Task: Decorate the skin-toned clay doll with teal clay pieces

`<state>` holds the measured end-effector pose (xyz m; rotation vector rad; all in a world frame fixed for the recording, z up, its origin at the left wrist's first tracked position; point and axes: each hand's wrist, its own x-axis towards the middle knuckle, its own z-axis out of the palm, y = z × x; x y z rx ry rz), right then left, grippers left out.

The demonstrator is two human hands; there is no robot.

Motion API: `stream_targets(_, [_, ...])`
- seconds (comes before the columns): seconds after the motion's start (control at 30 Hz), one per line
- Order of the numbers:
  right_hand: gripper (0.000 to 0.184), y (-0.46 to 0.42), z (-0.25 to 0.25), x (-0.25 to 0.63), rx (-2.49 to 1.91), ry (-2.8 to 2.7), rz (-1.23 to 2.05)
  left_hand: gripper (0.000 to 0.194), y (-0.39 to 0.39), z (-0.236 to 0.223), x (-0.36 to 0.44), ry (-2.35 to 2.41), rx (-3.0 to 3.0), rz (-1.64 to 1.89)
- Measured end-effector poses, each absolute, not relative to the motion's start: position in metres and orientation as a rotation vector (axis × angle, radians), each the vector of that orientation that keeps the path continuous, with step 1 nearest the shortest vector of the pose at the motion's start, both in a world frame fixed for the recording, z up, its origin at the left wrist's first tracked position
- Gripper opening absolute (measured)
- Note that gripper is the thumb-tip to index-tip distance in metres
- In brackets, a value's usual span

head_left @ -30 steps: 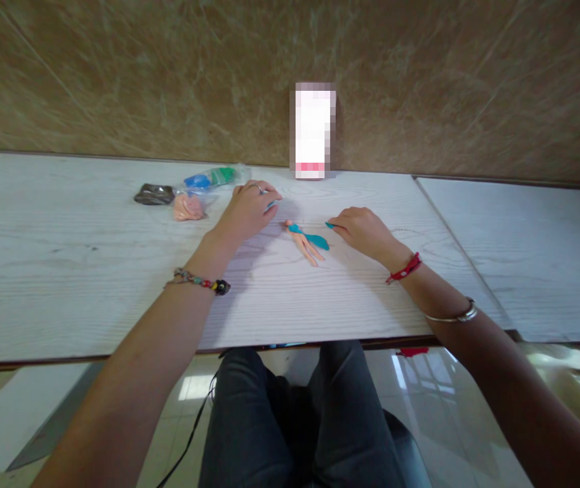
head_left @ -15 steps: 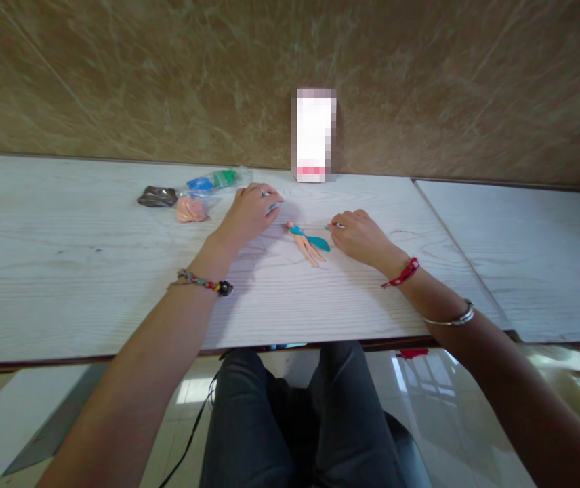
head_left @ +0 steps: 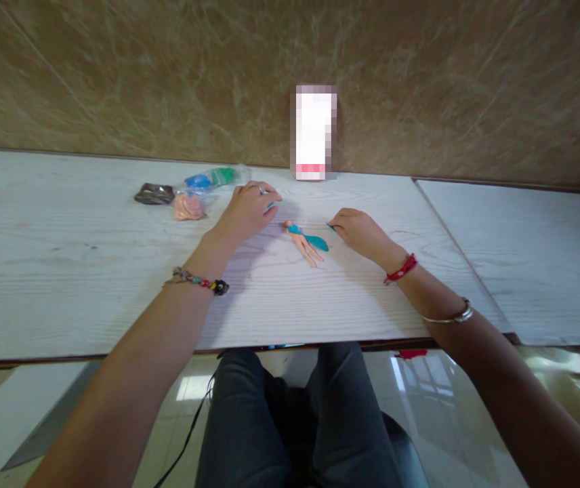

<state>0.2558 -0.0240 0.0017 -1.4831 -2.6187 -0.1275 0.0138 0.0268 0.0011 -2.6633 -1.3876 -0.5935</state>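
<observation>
A small doll figure (head_left: 301, 242) in peach modelling clay lies flat on the white table, with a teal top and a wide teal piece trailing to its right. Just left of and beyond its head, my left hand (head_left: 253, 209) has its fingers curled round a bit of teal clay (head_left: 270, 205), which is mostly hidden. On the figure's right, my right hand (head_left: 360, 232) pinches a tiny teal clay piece (head_left: 330, 226) between thumb and fingertips. Neither hand touches the figure.
Left of my left hand lie plastic packets of clay: brown (head_left: 154, 194), peach (head_left: 188, 207), blue (head_left: 198, 181) and green (head_left: 223, 176). A blurred-out phone-like screen (head_left: 313, 132) leans on the marbled wall (head_left: 168, 81). A seam (head_left: 447, 230) crosses the table at right.
My right hand has turned slightly, and the teal piece in its fingertips shows more now. My left hand keeps its hold. The whole view has shifted a little.
</observation>
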Motion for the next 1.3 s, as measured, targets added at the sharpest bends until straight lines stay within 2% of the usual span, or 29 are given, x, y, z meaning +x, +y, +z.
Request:
stream_targets(0.43, [0.018,-0.021,0.012,0.251,-1.496,-2.569,-0.253,0.026,0.025,0.0,0.017,-1.319,-2.662,-0.578])
stream_targets(0.77, [0.034,-0.031,0.009,0.255,-1.373,-2.719,-0.144,0.025,0.005,0.008,0.04,-1.121,-2.768,-0.568])
stream_targets(1.07, [0.03,-0.039,0.021,0.26,-1.438,-2.654,-0.169,0.031,-0.006,-0.002,0.062,-1.004,-2.896,-0.427])
stream_targets(1.3, [0.025,-0.038,0.017,0.26,-1.49,-2.661,-0.148,0.026,-0.008,-0.001,0.062,-0.972,-2.881,-0.41])
